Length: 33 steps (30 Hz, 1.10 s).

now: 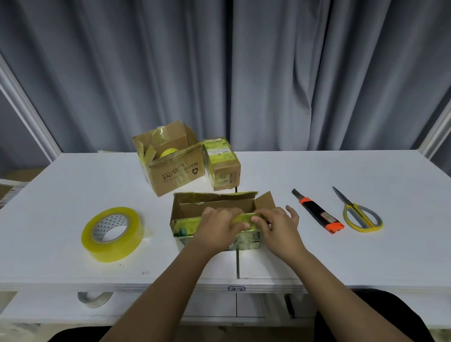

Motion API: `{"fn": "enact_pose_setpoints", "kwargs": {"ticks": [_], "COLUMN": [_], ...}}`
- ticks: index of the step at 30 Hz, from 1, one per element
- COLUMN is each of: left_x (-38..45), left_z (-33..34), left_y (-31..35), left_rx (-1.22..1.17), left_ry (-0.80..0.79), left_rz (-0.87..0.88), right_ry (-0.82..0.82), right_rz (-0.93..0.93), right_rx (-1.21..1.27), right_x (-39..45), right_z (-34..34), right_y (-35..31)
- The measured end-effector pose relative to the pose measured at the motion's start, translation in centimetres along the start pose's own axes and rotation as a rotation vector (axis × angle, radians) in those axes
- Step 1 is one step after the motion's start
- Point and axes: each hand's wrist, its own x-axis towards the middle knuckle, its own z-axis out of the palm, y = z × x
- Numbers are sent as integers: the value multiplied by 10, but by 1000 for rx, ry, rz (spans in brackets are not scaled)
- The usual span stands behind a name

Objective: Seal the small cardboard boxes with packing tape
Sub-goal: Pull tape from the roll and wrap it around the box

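- The left hand (pixel 219 228) curls over the near flap (pixel 247 217) of the open box (pixel 188 227) and holds it, with fingers bent on the flap's top edge.
- The right hand (pixel 278 225) pinches the same flap from the right end, with its thumb on the front and its fingers spread a little.
- The open box sits in the middle of the white table (pixel 389 209), close to the person. All places below start from this box.
- Its far flap (pixel 215 195) and its right side flap (pixel 265 200) stand up, so the top is not closed yet.
- I think the step in hand is folding the flaps down. No fresh tape is going on yet.
- The tape roll (pixel 112 234) lies flat to the left of the box, a bit apart. No hand touches it.
- Behind the box stands a bigger open box (pixel 176 173) with something yellow (pixel 169 152) inside. I cannot tell what it is.
- Just beside that one, behind and a little right, stands a small closed box (pixel 223 162) with yellowish tape on it.
- To the right of the box lies a utility knife (pixel 317 211), and farther right lie the scissors (pixel 359 213).
- Next, I think the flaps must lie flat and meet. One hand should press them down while the other reaches left for the tape roll.
- The flaps may spring up if both hands let go.
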Motion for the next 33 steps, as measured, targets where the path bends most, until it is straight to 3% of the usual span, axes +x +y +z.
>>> {"fn": "enact_pose_setpoints", "kwargs": {"ticks": [10,13,16,21,27,30,33], "left_x": [19,30,31,25,1,-19,-33], "left_z": [8,11,14,11,11,10,6], "left_y": [0,-4,-7,-3,14,8,-2], "left_rx": [73,108,117,246,251,175,126], "left_ry": [232,230,261,247,270,318,363], "left_rz": [-55,-44,-15,-56,-48,-28,-97], "right_ry": [-63,-40,88,59,-127,-130,-151], "right_rz": [5,-11,21,191,367,407,308], "right_rx": [-33,170,257,83,-534,-560,-431], "right_x": [21,27,16,-9,-1,10,17], "right_z": [-3,-4,-10,-29,-41,-37,-23], "right_y": [-4,-8,2,57,94,94,86]}}
